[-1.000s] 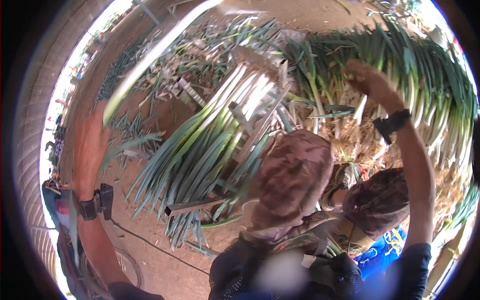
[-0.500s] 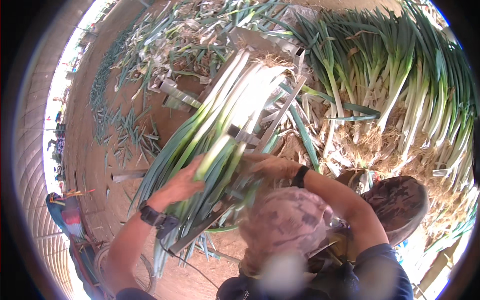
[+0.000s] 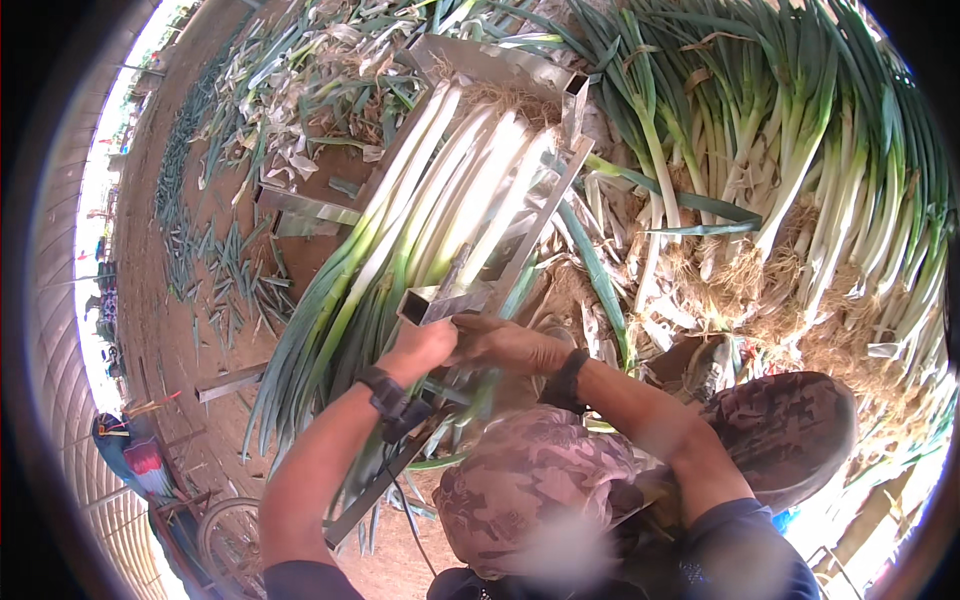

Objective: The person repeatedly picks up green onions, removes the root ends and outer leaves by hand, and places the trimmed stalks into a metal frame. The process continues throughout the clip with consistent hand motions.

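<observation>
I see my left hand (image 3: 422,348) curled shut around the square metal bar (image 3: 445,298), and my right hand (image 3: 502,343) touching it, fingers closed toward the same bar; its exact grip I cannot tell. The bar crosses the leeks (image 3: 440,210) just beyond my knuckles. They lie in the metal frame (image 3: 560,185), long axis running away up-right, roots far, leaves trailing past my left wrist. Loose leeks (image 3: 790,170) crowd the right; bare dirt (image 3: 215,340) lies left.

The single head-worn fisheye camera looked steeply down from just above the person's cap (image 3: 530,480), close over both forearms, facing the metal frame (image 3: 500,75) of leeks (image 3: 440,200) ahead.
</observation>
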Motion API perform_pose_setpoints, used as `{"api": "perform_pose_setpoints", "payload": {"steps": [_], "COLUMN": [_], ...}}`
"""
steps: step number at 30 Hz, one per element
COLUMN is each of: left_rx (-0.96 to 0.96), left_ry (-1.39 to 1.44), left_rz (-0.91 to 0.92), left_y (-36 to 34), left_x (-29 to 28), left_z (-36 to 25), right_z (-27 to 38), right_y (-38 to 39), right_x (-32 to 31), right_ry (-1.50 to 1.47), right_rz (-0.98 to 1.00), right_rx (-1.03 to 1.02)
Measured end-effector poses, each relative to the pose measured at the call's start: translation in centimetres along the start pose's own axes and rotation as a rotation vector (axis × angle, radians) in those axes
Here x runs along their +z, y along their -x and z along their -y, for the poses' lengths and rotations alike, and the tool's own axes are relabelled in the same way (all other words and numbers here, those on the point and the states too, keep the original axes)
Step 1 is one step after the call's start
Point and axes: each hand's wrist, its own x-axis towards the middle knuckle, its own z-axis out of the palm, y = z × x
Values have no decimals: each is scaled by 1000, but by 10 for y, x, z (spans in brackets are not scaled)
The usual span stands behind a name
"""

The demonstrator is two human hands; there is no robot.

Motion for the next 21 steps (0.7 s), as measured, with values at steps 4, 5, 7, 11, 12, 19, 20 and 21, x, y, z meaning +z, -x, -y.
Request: {"api": "perform_pose_setpoints", "payload": {"steps": [4,5,7,11,12,19,20,21], "left_rx": [-84,-124,-218,-423,-431,-142,-131,-122], "left_ry": [-165,-182,-92,440,483,18,-25,-69], "left_rz": [261,314,476,643,617,304,268,232], "left_y": [-5,-8,-12,-13,-11,3,3,3], "left_x": [14,13,5,-13,-15,5,8,11], "left_z": [-3,-2,3,17,18,-9,-13,-15], "right_z": [29,40,63,86,87,80,78,77], "right_y": [14,22,37,33,24,-74,-81,-88], "right_x": [0,-4,-18,-49,-56,-86,-87,-87], "right_ry": [240,283,355,269,187,-463,-509,-541], "right_rz": [-5,1,-53,-514,-580,-560,-581,-651], "right_rx": [65,11,-14,-116,-250,-152,-120,-92]}}
